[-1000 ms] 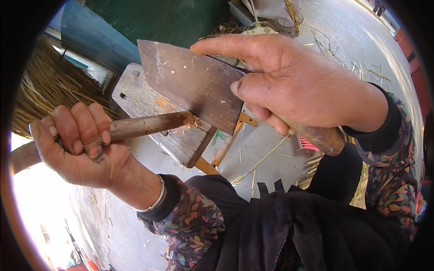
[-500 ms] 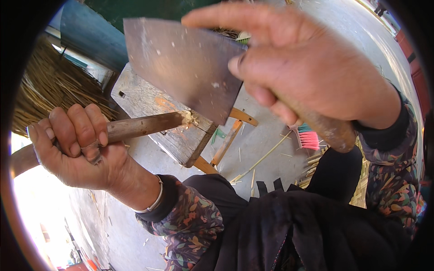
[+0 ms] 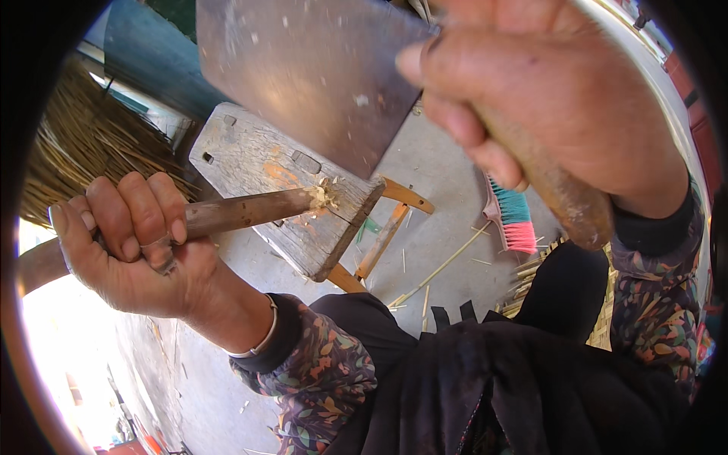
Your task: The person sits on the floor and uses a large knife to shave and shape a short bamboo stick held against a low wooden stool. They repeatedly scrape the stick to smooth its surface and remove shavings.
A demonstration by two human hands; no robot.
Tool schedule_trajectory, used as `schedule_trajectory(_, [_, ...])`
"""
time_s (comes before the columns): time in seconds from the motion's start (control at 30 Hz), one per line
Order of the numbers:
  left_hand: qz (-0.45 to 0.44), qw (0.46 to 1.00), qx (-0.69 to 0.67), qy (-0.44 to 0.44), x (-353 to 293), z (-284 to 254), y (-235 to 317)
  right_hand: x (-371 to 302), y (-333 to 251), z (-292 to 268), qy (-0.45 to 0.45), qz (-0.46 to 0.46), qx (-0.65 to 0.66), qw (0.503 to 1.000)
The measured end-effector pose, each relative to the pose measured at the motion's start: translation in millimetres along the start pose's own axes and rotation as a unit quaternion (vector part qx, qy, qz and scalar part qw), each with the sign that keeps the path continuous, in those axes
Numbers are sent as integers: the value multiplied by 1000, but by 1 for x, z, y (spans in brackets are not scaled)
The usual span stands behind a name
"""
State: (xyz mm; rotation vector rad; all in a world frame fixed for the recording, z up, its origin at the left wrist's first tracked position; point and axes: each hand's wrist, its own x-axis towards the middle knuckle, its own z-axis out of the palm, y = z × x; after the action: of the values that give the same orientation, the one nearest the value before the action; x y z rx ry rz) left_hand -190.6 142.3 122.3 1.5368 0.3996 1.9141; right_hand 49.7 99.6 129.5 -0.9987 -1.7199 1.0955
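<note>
Right hand [image 3: 553, 114]: closest to the camera, upper right of the view. Fingers [image 3: 455, 121] clenched around the wooden handle [image 3: 565, 201] of a cleaver; the handle's butt sticks out below the little finger. Broad steel cleaver blade [image 3: 311, 72]: extends left from the thumb and forefinger, flat face toward the camera, raised clear above the stick's tip and not touching it.

Left hand [image 3: 133, 243]: lower left. Fingers [image 3: 144, 208] wrapped tight around a brown wooden stick [image 3: 243, 212], knuckles uppermost, thumb tucked under. A thin bangle sits at the wrist, just behind the hand.

Stick: runs rightward from the left fingers, nearly level, its far end frayed into pale splinters [image 3: 326, 196]. That tip rests on the top of a worn wooden stool [image 3: 258, 163], near the stool's right edge. The stick's other end passes out behind the palm toward the left rim.

Stool: just beyond the left fingers, below the blade; orange-painted legs [image 3: 383, 239] splay under it.

Brush with teal and pink bristles [image 3: 512, 220]: on the concrete floor [image 3: 447, 167], below the right fingers.

Bundle of dry straw [image 3: 83, 144]: above and behind the left fingers.

Thin split strips [image 3: 436, 269]: scattered on the floor between stool and brush.
</note>
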Motion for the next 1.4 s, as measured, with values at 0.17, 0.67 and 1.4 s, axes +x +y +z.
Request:
schedule_trajectory(0.17, [2, 1000, -8, -1, 0, 6, -1, -2, 21, 4, -42, -44, -73, 995])
schedule_trajectory(0.67, [6, 1000, 16, 13, -2, 8, -2, -5, -6, 4, -52, 110, -45, 992])
schedule_trajectory(1.4, [16, 998, 38, 39, -4, 11, 2, -4, 0, 12, -15, -12, -88, 996])
